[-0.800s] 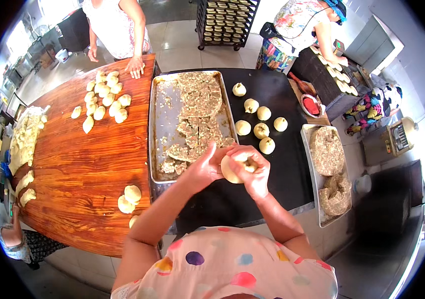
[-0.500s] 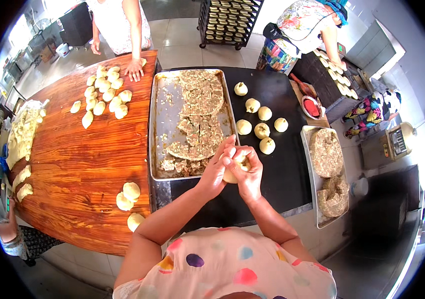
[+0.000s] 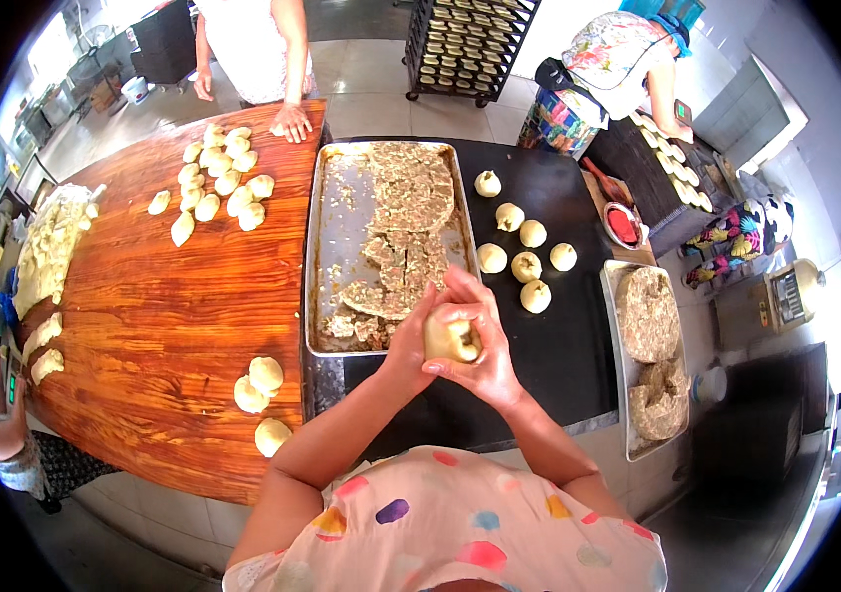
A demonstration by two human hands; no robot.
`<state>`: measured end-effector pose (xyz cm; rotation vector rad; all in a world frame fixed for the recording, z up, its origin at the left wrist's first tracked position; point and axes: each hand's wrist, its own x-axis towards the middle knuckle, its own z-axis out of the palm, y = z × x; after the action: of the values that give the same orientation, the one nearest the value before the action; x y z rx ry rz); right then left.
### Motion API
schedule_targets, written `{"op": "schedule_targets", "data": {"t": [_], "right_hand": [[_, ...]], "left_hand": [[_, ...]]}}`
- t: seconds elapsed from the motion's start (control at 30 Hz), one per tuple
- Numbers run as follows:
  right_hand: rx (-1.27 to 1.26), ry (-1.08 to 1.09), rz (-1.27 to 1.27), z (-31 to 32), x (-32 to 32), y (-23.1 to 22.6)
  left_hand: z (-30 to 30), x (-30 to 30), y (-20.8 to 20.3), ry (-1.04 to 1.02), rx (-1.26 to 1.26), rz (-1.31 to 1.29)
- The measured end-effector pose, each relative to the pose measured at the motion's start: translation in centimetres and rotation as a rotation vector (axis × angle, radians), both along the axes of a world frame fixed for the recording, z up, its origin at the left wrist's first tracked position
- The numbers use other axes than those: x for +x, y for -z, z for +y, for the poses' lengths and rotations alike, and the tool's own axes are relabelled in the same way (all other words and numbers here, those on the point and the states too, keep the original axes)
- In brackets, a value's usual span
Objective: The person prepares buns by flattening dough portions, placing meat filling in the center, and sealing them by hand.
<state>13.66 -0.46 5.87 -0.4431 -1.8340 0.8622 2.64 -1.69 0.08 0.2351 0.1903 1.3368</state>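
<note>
In front of me a pale dough ball (image 3: 443,340) is cupped between both hands. It has a gathered, partly open hole on the side towards my right hand. My left hand (image 3: 407,340) closes round its left side. My right hand (image 3: 492,357) wraps its right side, fingers over the top and thumb below. Just beyond my hands stands a metal tray (image 3: 342,212) with a slab of crumbly brown filling (image 3: 409,197), cut into pieces. Right of that tray, several round filled dough balls (image 3: 526,266) sit on the black tabletop (image 3: 559,345).
Several dough pieces (image 3: 228,183) lie on the wooden table (image 3: 184,316) at left, three more (image 3: 265,375) near its edge. A second tray (image 3: 635,434) of filling and a red bowl (image 3: 623,225) are at right. Co-workers stand across and at the sides; a tray rack (image 3: 465,49) stands behind.
The dough ball has been turned in my hands, so its hole now shows. My right hand has gone from pinching its top to wrapping its side. The whole view has shifted slightly.
</note>
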Motion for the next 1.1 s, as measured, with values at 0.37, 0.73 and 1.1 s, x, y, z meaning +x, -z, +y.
{"op": "schedule_targets", "data": {"t": [0.37,0.73,1.1], "right_hand": [[-0.455,0.199,0.41,-1.7,-1.1,3.6],[0.021,0.093,-0.191,-0.1,2.8,1.7],[-0.19,0.298,-0.023,0.0,4.1,4.4]], "left_hand": [[-1.1,2.1,0.4,-0.234,-0.009,0.039],[-0.6,0.4,0.2,0.161,-0.066,0.183],[0.9,3.6,0.3,0.089,-0.138,-0.049]]}}
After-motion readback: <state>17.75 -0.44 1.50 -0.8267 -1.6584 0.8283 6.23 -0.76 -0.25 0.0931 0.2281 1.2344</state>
